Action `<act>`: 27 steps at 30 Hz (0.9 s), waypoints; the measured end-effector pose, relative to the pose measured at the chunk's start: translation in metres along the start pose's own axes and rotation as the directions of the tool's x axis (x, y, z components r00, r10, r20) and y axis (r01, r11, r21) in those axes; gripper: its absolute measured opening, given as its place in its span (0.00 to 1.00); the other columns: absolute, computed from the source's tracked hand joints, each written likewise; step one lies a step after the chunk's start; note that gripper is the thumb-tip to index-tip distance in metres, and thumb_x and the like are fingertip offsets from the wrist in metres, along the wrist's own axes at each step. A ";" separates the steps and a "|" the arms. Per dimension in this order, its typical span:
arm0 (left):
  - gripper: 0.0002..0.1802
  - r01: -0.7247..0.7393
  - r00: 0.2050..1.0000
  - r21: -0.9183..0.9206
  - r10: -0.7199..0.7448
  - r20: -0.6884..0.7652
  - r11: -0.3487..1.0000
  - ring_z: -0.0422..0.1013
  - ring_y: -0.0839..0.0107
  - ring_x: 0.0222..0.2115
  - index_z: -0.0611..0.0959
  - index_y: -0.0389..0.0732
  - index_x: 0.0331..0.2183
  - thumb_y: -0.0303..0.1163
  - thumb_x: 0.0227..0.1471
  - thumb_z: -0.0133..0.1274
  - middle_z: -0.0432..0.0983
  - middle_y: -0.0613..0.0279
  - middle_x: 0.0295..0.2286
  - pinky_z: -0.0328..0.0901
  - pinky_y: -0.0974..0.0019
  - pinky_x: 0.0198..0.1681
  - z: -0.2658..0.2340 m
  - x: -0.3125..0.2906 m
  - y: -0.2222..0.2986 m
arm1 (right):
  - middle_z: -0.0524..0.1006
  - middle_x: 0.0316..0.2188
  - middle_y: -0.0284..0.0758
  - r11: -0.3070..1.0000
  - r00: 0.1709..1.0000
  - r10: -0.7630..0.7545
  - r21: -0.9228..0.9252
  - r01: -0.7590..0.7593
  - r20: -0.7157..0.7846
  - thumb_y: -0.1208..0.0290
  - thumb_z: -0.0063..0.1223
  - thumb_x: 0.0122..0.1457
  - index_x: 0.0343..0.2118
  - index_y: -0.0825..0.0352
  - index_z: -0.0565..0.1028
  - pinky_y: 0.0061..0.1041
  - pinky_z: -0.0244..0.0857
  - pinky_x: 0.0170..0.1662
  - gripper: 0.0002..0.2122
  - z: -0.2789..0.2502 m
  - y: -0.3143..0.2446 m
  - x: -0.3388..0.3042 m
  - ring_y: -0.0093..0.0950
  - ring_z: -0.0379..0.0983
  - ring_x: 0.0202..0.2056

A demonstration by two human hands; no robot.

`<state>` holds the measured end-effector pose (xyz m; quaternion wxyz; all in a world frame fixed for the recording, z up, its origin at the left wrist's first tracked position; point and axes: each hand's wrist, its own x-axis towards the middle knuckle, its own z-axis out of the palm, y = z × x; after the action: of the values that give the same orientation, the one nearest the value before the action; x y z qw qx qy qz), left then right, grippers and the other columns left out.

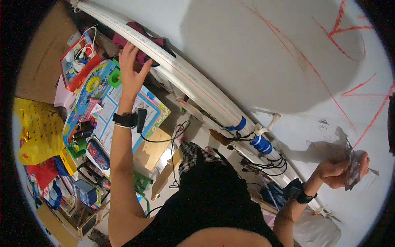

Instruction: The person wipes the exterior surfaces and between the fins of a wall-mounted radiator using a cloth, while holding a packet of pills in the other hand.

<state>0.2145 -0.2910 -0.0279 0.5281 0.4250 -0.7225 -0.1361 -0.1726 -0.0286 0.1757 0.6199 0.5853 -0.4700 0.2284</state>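
My left hand [133,68] reaches to the upper left, fingers spread against a long white pipe [177,68] and a maroon and black cloth thing [142,33] behind it. I cannot tell whether the fingertips press on the cloth. At the right, beside the wall, my right hand [337,171] is closed around a thin, dark, patterned piece [353,166]. That piece stands upright in the fingers, and its kind is unclear. Black straps with small dark devices sit on both wrists; a cable trails from the left one.
A white wall [329,119] with red marks runs along the right. Blue tape [261,145] and black cables [271,166] wrap the pipe. At left, a colourful desk [154,109] carries a pencil case [98,153] and small items, near a red box [78,64] and yellow bag [41,131].
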 end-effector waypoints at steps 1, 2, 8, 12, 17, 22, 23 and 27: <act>0.17 -0.110 0.992 0.160 0.097 0.086 0.981 0.58 0.57 0.49 0.75 0.38 0.37 0.30 0.41 0.53 0.64 0.54 0.45 0.46 0.54 0.54 0.000 0.001 -0.005 | 0.71 0.36 0.48 0.999 0.999 0.033 0.024 -0.033 -0.013 0.57 0.34 0.57 0.40 0.78 0.66 0.45 0.56 0.47 0.23 0.001 -0.001 0.000 0.44 0.66 0.39; 0.17 -0.230 0.966 0.304 0.179 0.185 0.924 0.57 0.55 0.49 0.75 0.37 0.38 0.32 0.42 0.52 0.64 0.53 0.45 0.45 0.53 0.54 0.000 0.001 -0.006 | 0.71 0.36 0.48 0.997 0.997 0.067 0.048 -0.066 -0.026 0.57 0.35 0.56 0.40 0.78 0.66 0.45 0.56 0.47 0.23 0.001 -0.003 0.000 0.44 0.66 0.39; 0.16 -0.274 0.944 0.307 0.196 0.264 0.911 0.58 0.54 0.45 0.77 0.40 0.35 0.35 0.40 0.52 0.66 0.53 0.40 0.48 0.47 0.49 0.016 -0.027 0.040 | 0.72 0.36 0.46 0.988 0.999 0.040 0.151 -0.038 -0.014 0.61 0.38 0.55 0.39 0.78 0.66 0.42 0.56 0.47 0.20 0.002 0.000 0.002 0.42 0.66 0.39; 0.16 -0.312 0.915 0.234 0.225 0.335 0.921 0.61 0.54 0.40 0.77 0.40 0.32 0.35 0.36 0.54 0.66 0.52 0.36 0.50 0.46 0.46 0.036 -0.046 0.088 | 0.73 0.36 0.46 0.997 1.000 0.007 0.073 -0.007 -0.001 0.62 0.37 0.54 0.39 0.78 0.66 0.43 0.54 0.49 0.20 -0.002 0.004 0.005 0.42 0.67 0.39; 0.15 -0.247 0.917 0.141 0.184 0.353 0.959 0.61 0.54 0.39 0.79 0.42 0.29 0.36 0.34 0.57 0.66 0.53 0.35 0.50 0.43 0.48 0.053 -0.080 0.132 | 0.73 0.36 0.46 0.996 1.000 0.013 0.086 -0.012 -0.004 0.56 0.34 0.56 0.38 0.75 0.66 0.42 0.52 0.50 0.22 0.003 -0.005 0.007 0.42 0.67 0.39; 0.18 -0.188 0.918 0.048 0.158 0.364 0.981 0.61 0.53 0.44 0.80 0.45 0.31 0.36 0.30 0.60 0.66 0.54 0.40 0.45 0.38 0.52 0.063 -0.109 0.144 | 0.73 0.35 0.46 0.995 0.998 0.047 0.087 -0.044 -0.031 0.55 0.32 0.58 0.39 0.73 0.65 0.42 0.52 0.50 0.21 0.005 -0.005 0.005 0.42 0.68 0.39; 0.19 -0.214 0.907 0.059 0.176 0.382 0.975 0.61 0.54 0.44 0.79 0.46 0.32 0.36 0.30 0.60 0.66 0.54 0.40 0.45 0.37 0.52 0.058 -0.108 0.137 | 0.73 0.35 0.47 0.993 0.998 0.055 0.106 -0.051 -0.038 0.57 0.33 0.58 0.39 0.73 0.65 0.42 0.52 0.50 0.20 0.006 -0.008 0.005 0.42 0.68 0.39; 0.22 -0.203 0.934 0.164 0.141 0.327 0.965 0.61 0.59 0.45 0.78 0.46 0.35 0.35 0.29 0.58 0.66 0.57 0.41 0.43 0.39 0.53 0.042 -0.090 0.091 | 0.71 0.36 0.48 0.994 0.999 -0.013 0.107 0.018 -0.049 0.66 0.36 0.57 0.39 0.77 0.66 0.43 0.55 0.47 0.16 0.002 -0.002 0.002 0.42 0.67 0.39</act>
<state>0.1417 -0.1789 -0.0447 0.3729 0.3825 -0.8413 -0.0829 -0.1704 -0.0318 0.1758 0.6006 0.6157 -0.4373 0.2625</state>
